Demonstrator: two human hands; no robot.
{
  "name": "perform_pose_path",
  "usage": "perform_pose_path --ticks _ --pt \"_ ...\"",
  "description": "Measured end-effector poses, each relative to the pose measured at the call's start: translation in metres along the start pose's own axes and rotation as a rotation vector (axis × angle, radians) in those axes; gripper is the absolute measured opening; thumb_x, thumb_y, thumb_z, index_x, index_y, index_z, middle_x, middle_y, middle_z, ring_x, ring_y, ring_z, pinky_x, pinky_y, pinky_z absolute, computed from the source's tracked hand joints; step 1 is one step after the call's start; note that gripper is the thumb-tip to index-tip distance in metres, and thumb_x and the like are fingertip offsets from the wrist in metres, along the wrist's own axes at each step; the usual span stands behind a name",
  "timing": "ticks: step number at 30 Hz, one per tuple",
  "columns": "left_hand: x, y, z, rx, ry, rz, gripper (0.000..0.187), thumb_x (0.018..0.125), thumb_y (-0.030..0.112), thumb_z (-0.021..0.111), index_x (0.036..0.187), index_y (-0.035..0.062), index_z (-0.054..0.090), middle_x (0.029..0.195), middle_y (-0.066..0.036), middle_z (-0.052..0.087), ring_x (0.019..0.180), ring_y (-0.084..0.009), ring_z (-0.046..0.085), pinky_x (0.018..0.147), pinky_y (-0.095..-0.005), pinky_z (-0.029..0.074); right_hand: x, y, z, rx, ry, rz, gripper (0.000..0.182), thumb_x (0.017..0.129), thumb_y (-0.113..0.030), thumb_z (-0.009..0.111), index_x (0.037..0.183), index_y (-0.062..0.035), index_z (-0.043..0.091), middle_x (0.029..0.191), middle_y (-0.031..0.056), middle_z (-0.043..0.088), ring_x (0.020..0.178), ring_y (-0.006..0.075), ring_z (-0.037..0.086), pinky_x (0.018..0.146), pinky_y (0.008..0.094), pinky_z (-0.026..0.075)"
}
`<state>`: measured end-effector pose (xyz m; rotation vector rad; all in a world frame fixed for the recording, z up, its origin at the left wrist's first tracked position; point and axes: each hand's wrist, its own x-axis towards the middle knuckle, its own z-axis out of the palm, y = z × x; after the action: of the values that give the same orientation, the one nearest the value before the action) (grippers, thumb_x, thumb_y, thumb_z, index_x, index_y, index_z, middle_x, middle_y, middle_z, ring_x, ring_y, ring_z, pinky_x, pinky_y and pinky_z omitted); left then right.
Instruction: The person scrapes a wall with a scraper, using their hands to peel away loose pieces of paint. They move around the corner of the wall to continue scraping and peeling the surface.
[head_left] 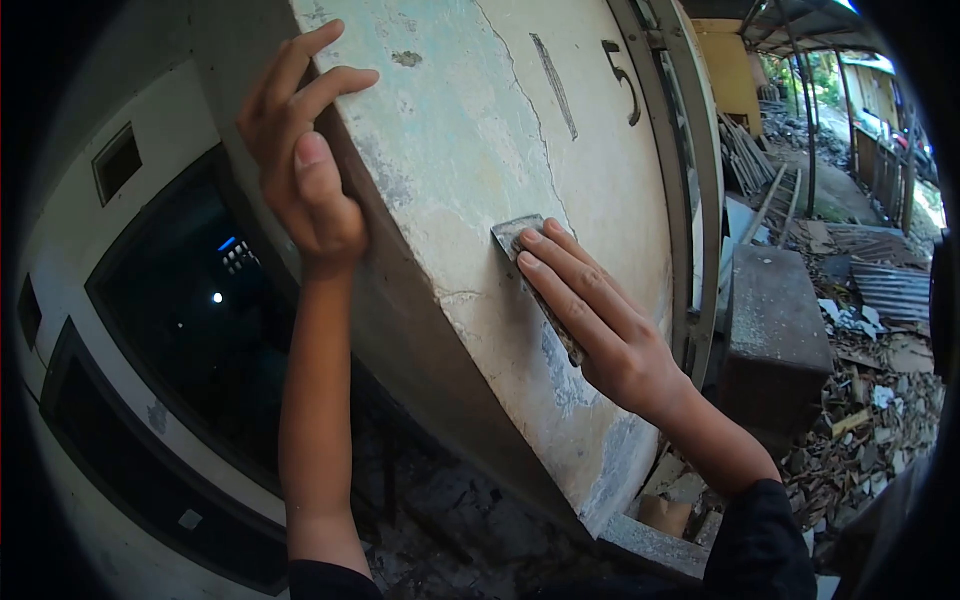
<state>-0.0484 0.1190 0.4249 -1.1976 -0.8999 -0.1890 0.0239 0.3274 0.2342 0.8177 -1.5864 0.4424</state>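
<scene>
My right hand (610,325) grips a scraper (515,230), its fingers stretched along the back of the tool. The scraper's flat, worn metal blade lies against the face of a wall (460,150) with peeling pale blue and cream paint. Most of the handle is hidden under the hand. Higher up on the left, my left hand (310,160) rests at the wall's corner edge with fingers apart and no tool in it. Its fingertips touch the painted face near the edge. A crack runs down the wall, and dark painted marks, including a "5" (625,85), show beyond it.
A dark window (190,320) is set in the wall on the left. To the right stand a door or window frame (690,200) and a squat block (780,310). Rubble, leaves, boards and corrugated sheets (890,290) cover the ground outside.
</scene>
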Motion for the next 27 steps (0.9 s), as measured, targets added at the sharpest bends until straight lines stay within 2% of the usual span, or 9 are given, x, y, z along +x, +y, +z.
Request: perform_pose_path --ticks 6,7,10,16,21,25,27 --pt "0.004 0.005 0.002 -0.009 0.037 0.005 0.053 0.103 0.033 0.031 0.098 0.0036 0.074 0.127 -0.013 0.069 0.126 -0.0268 0.054 0.110 -0.0386 0.029 0.015 -0.020 0.002 -0.044 0.045 0.095 0.055 0.088 0.003 0.061 0.142 -0.0006 0.053 0.144 0.0162 0.057 0.137 0.0336 0.052 0.111 0.0433 0.049" --pt "0.006 0.006 -0.004 -0.037 -0.005 0.045 0.039 0.102 0.025 0.040 0.111 0.0027 0.071 0.129 -0.014 0.067 0.127 -0.0297 0.055 0.111 -0.0417 0.033 0.015 -0.025 0.004 -0.063 0.052 0.118 0.055 0.088 0.004 0.061 0.142 -0.0008 0.053 0.144 0.0158 0.057 0.137 0.0334 0.052 0.110 0.0430 0.049" --pt "0.003 0.009 0.000 0.029 -0.002 -0.008 0.046 0.102 0.027 0.031 0.105 0.0051 0.071 0.133 -0.011 0.067 0.130 -0.0292 0.050 0.112 -0.0407 0.029 0.015 -0.035 0.011 -0.085 0.093 0.172 0.056 0.086 0.009 0.059 0.141 -0.0002 0.053 0.143 0.0171 0.057 0.136 0.0359 0.053 0.109 0.0434 0.049" --pt "0.003 0.014 0.002 0.005 0.018 0.026 0.037 0.102 0.024 0.038 0.110 0.0072 0.070 0.136 -0.009 0.065 0.131 -0.0301 0.049 0.113 -0.0413 0.029 0.030 -0.042 0.010 -0.165 0.114 0.240 0.059 0.083 0.013 0.058 0.140 -0.0017 0.054 0.141 0.0167 0.059 0.135 0.0354 0.053 0.107 0.0430 0.051" --pt "0.003 0.016 -0.003 -0.002 -0.018 0.006 0.029 0.101 0.018 0.046 0.119 0.0080 0.065 0.140 -0.008 0.062 0.133 -0.0335 0.049 0.114 -0.0433 0.030 0.033 -0.050 0.015 -0.192 0.171 0.285 0.053 0.087 0.012 0.055 0.138 -0.0013 0.058 0.140 0.0176 0.061 0.132 0.0356 0.055 0.106 0.0428 0.051" --pt "0.008 0.025 -0.022 -0.074 -0.077 0.003 0.031 0.100 0.013 0.050 0.129 0.0053 0.059 0.145 -0.012 0.058 0.135 -0.0348 0.050 0.115 -0.0448 0.033 0.044 -0.052 0.003 -0.133 0.128 0.329 0.048 0.091 0.008 0.051 0.139 -0.0001 0.056 0.140 0.0206 0.059 0.130 0.0388 0.056 0.108 0.0445 0.048" --pt "-0.001 0.049 -0.044 -0.285 -0.112 -0.156 0.034 0.099 0.010 0.050 0.132 0.0025 0.056 0.147 -0.016 0.055 0.135 -0.0349 0.050 0.115 -0.0446 0.035 0.027 -0.068 -0.006 -0.097 0.087 0.406 0.049 0.092 0.008 0.050 0.140 -0.0019 0.056 0.141 0.0206 0.059 0.130 0.0391 0.056 0.109 0.0441 0.047"
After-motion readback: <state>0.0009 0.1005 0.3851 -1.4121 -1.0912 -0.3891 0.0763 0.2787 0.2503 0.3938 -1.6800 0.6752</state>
